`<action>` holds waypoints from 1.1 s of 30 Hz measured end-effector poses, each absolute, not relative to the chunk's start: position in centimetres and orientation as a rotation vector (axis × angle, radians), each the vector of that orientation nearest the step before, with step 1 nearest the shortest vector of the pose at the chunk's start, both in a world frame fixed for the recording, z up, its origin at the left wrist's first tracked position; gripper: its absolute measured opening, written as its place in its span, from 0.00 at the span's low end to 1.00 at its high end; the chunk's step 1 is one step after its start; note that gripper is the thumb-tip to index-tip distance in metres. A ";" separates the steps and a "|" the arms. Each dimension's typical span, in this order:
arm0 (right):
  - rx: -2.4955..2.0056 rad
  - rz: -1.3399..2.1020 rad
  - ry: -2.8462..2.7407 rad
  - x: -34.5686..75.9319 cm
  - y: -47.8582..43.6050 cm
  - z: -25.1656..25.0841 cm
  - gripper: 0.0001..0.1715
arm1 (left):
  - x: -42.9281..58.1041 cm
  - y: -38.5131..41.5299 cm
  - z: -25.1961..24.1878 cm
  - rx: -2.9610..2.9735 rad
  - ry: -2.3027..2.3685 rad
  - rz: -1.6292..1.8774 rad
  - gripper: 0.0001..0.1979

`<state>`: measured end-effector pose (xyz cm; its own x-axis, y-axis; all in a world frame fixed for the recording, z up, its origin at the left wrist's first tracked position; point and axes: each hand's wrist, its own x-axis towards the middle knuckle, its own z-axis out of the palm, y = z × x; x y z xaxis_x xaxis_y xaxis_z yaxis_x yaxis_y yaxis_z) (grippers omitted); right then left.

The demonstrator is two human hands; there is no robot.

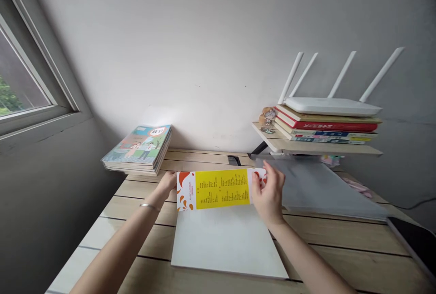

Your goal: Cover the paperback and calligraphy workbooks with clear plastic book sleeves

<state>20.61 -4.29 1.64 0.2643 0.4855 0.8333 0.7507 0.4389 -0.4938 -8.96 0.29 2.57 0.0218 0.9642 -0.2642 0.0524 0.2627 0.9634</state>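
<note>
l hand, r hand each pinch an end of yellow leaflet over white board; shelf: books, router.

Soft daylight from the window at left evenly lights the pale wall, shadows stay faint, focus is sharp, and wide-angle distortion bends the edges.

One view only: camera on your head, close at near edge of desk. You looked forward and slightly down, square at wall. Window fell at left edge, shelf at right. Left hand and right hand came in from below, near lens, meeting mid-frame on leaflet.
</note>
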 end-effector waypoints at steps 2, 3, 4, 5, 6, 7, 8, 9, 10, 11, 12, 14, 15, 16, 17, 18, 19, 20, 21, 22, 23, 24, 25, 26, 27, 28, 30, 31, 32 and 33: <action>-1.203 -0.559 -1.578 20.1 -4.6 2.0 0.25 | -8.3 2.4 2.2 0.964 1.334 0.970 0.09; -1.179 -0.686 -1.693 19.8 -4.9 2.2 0.26 | -8.0 3.3 2.0 0.916 1.313 0.967 0.09; -1.135 -0.787 -1.808 19.4 -5.4 2.3 0.27 | -7.8 4.0 1.9 0.883 1.281 0.960 0.08; -1.064 -0.858 -1.920 19.0 -5.8 2.5 0.28 | -7.7 4.7 1.9 0.862 1.243 0.951 0.08; -0.975 -0.899 -2.019 18.6 -6.2 2.6 0.28 | -7.6 5.2 2.0 0.851 1.203 0.939 0.09; -0.879 -0.919 -2.094 18.2 -6.5 2.8 0.27 | -7.5 5.5 2.1 0.847 1.166 0.925 0.11; -0.790 -0.922 -2.148 17.8 -6.8 2.9 0.26 | -7.5 5.7 2.4 0.848 1.132 0.913 0.14; -0.711 -0.911 -2.188 17.5 -6.9 3.1 0.25 | -7.4 5.8 2.7 0.857 1.088 0.906 0.18; -0.636 -0.895 -2.220 17.2 -7.0 3.3 0.25 | -7.4 5.8 3.0 0.874 1.030 0.904 0.23; -0.571 -0.873 -2.251 17.0 -7.0 3.4 0.25 | -7.4 5.8 3.3 0.897 0.959 0.905 0.28; -0.511 -0.851 -2.288 16.8 -6.9 3.5 0.25 | -7.4 5.6 3.6 0.924 0.882 0.905 0.33; -0.398 -0.819 -2.368 16.5 -6.6 3.5 0.24 | -7.6 5.3 3.9 0.976 0.739 0.896 0.36; -0.375 -0.813 -2.402 16.3 -6.3 3.5 0.24 | -7.7 5.1 3.9 0.994 0.690 0.888 0.35; -0.399 -0.808 -2.421 16.2 -6.0 3.5 0.24 | -7.8 5.0 3.9 1.002 0.658 0.884 0.34; -0.486 -0.795 -2.422 16.0 -5.7 3.5 0.24 | -7.9 4.8 3.7 0.999 0.634 0.888 0.32; -0.630 -0.770 -2.397 15.8 -5.3 3.5 0.23 | -8.0 4.6 3.4 0.984 0.619 0.902 0.31; -0.804 -0.725 -2.353 15.6 -4.9 3.5 0.23 | -8.1 4.5 3.1 0.960 0.614 0.924 0.31; -0.970 -0.664 -2.305 15.4 -4.6 3.5 0.24 | -8.1 4.3 2.7 0.931 0.617 0.951 0.30; -1.101 -0.598 -2.269 15.2 -4.4 3.5 0.24 | -8.1 4.0 2.3 0.903 0.627 0.977 0.30; -1.183 -0.536 -2.258 14.9 -4.3 3.5 0.25 | -8.1 3.8 2.0 0.879 0.640 0.998 0.29; -1.213 -0.487 -2.280 14.7 -4.4 3.4 0.25 | -8.0 3.5 1.6 0.860 0.649 1.005 0.29; -1.203 -0.451 -2.326 14.4 -4.5 3.3 0.27 | -7.9 3.1 1.4 0.845 0.650 1.003 0.30; -1.177 -0.429 -2.382 14.2 -4.8 3.2 0.28 | -7.8 2.8 1.1 0.831 0.642 1.000 0.30; -1.145 -0.419 -2.435 14.0 -5.2 3.0 0.29 | -7.7 2.5 1.0 0.817 0.627 0.994 0.30; -1.112 -0.417 -2.481 13.8 -5.5 2.8 0.32 | -7.7 2.2 0.9 0.805 0.606 0.992 0.31; -1.086 -0.419 -2.517 13.6 -5.9 2.7 0.34 | -7.6 2.0 0.8 0.797 0.585 0.995 0.31; -1.059 -0.419 -2.563 13.4 -6.3 2.3 0.39 | -7.6 1.8 0.7 0.803 0.559 1.014 0.31; -1.058 -0.410 -2.576 13.3 -6.4 2.1 0.41 | -7.6 1.7 0.7 0.814 0.554 1.022 0.31; -1.063 -0.396 -2.583 13.2 -6.5 2.0 0.42 | -7.7 1.7 0.6 0.825 0.553 1.032 0.30; -1.082 -0.382 -2.581 13.1 -6.5 1.8 0.42 | -7.7 1.6 0.6 0.832 0.551 1.043 0.30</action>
<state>13.09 -6.47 1.79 -0.6642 0.6404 0.3857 0.7247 0.6783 0.1218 -7.65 1.62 0.62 0.4172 0.9087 -0.0152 -0.5243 0.2544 0.8127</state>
